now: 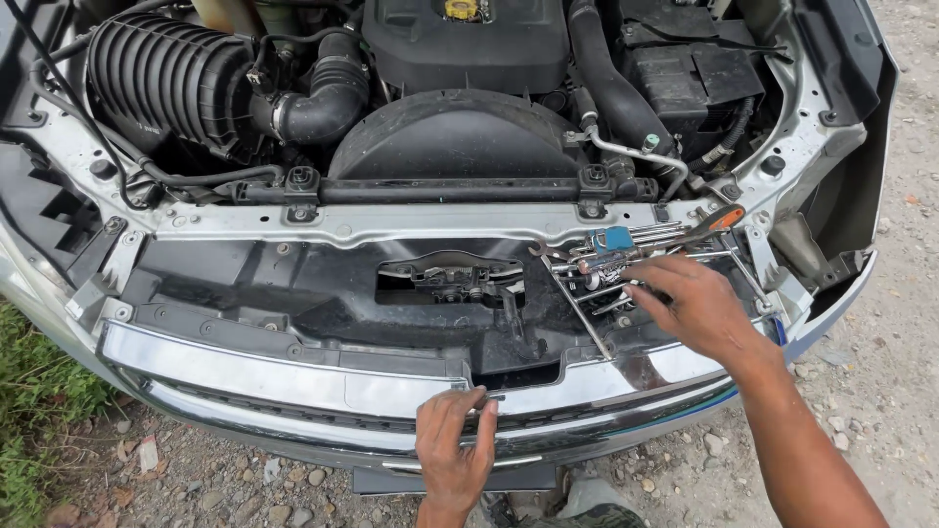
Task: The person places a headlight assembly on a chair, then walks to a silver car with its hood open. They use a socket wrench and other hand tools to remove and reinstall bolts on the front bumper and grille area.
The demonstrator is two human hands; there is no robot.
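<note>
I look down into an open car engine bay with the front grille off. My left hand (453,445) rests on the chrome front trim strip (245,364), fingers curled over its upper edge and pinching a small dark part that is mostly hidden. My right hand (696,305) reaches over a pile of loose metal tools (616,256) lying on the black front panel at the right: wrenches, sockets, a small blue piece and an orange-handled tool (722,219). Its fingertips touch the tools, and I cannot tell whether it grips one.
The hood latch mechanism (455,277) sits in a slot in the black panel. Behind it are the fan shroud (455,137), a ribbed air intake hose (166,73), the engine cover and a black box at the right. Gravel and grass lie below the bumper.
</note>
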